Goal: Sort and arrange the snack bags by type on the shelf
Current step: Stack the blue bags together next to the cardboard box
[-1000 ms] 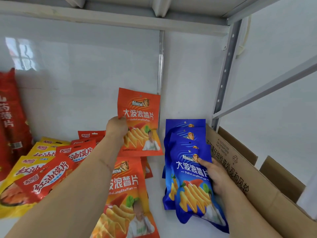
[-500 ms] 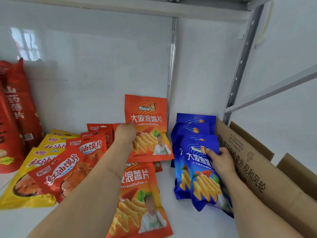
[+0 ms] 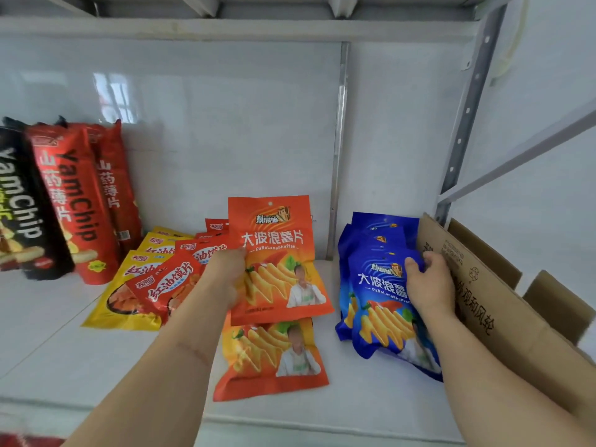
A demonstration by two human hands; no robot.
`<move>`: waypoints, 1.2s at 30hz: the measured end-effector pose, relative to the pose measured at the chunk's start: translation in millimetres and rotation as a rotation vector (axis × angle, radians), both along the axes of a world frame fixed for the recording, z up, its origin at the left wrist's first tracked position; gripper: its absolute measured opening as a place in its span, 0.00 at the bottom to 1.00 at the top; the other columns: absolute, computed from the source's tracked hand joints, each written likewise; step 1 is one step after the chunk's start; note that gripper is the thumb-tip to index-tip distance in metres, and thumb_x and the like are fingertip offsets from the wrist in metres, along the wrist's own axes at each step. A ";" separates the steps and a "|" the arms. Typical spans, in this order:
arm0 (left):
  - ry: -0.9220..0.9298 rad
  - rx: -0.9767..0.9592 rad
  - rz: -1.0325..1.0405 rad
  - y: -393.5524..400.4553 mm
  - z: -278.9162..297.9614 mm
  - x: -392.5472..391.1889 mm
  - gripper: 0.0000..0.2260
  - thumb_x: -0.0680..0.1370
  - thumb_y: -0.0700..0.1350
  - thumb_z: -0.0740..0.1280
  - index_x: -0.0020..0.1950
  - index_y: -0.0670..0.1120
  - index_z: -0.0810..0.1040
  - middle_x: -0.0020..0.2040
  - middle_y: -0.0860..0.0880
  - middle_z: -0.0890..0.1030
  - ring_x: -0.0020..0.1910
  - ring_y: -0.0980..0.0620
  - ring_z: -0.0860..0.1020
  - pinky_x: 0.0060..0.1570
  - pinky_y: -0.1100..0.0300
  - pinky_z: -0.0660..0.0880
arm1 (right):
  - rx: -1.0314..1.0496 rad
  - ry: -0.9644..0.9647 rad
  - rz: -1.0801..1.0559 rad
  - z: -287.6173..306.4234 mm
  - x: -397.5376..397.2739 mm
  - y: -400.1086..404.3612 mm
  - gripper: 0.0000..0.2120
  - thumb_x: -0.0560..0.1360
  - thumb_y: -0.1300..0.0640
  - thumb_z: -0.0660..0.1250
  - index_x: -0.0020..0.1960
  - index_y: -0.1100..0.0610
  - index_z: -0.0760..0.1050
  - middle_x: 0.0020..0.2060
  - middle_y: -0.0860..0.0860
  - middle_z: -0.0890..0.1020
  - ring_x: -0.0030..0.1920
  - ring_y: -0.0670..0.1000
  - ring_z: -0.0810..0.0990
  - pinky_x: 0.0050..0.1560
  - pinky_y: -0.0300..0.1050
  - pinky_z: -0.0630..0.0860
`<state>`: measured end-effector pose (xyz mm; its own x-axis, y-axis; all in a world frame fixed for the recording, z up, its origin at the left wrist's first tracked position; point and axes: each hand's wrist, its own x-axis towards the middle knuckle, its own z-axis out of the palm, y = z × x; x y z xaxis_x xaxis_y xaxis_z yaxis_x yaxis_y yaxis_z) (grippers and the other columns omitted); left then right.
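Observation:
My left hand (image 3: pixel 225 279) grips an orange chip bag (image 3: pixel 277 253) by its left edge and holds it tilted up over a second orange bag (image 3: pixel 274 359) lying flat on the white shelf (image 3: pixel 64 350). My right hand (image 3: pixel 429 285) grips the front one of several blue chip bags (image 3: pixel 380 301) stacked leaning at the right. Left of the orange bags lie red and yellow snack bags (image 3: pixel 154 282), overlapping each other.
Tall red and black YamChip bags (image 3: pixel 67 204) stand at the far left against the back wall. A brown cardboard box (image 3: pixel 483 301) sits right of the blue bags, beside the shelf's grey upright post (image 3: pixel 464 117).
The held orange bag has come down lower over the flat one. My right hand has shifted up onto the top of the front blue bag. The view has tilted left and back.

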<state>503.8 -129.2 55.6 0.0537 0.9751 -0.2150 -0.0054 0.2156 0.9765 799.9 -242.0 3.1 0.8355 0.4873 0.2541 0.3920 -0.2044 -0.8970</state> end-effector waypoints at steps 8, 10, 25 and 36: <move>0.029 0.032 -0.005 -39.5 -31.9 -28.2 0.06 0.82 0.47 0.63 0.50 0.49 0.79 0.49 0.47 0.83 0.50 0.44 0.82 0.58 0.46 0.78 | 0.058 -0.428 0.081 34.0 -68.9 -29.8 0.17 0.81 0.52 0.63 0.67 0.57 0.73 0.64 0.54 0.77 0.64 0.56 0.74 0.64 0.54 0.73; 0.079 0.084 0.000 -44.1 -43.1 -28.8 0.06 0.82 0.45 0.62 0.49 0.48 0.78 0.47 0.48 0.82 0.49 0.45 0.80 0.58 0.47 0.77 | 0.081 -0.485 0.140 36.3 -98.1 -41.7 0.15 0.80 0.54 0.64 0.65 0.57 0.75 0.62 0.52 0.78 0.64 0.54 0.74 0.63 0.46 0.69; 0.241 0.199 -0.042 -61.7 -81.3 -34.4 0.19 0.81 0.51 0.62 0.67 0.40 0.72 0.63 0.43 0.77 0.60 0.40 0.76 0.58 0.51 0.72 | -0.398 -0.530 0.424 -58.2 -219.3 -57.4 0.47 0.64 0.20 0.48 0.77 0.43 0.57 0.79 0.47 0.53 0.79 0.52 0.51 0.76 0.54 0.56; 0.327 0.298 -0.206 -27.6 -85.2 -24.7 0.17 0.84 0.48 0.59 0.72 0.44 0.71 0.65 0.42 0.78 0.64 0.39 0.75 0.58 0.55 0.69 | -0.523 -0.433 0.430 -58.1 -215.6 -30.8 0.45 0.69 0.25 0.62 0.79 0.41 0.49 0.80 0.48 0.49 0.78 0.56 0.54 0.75 0.56 0.59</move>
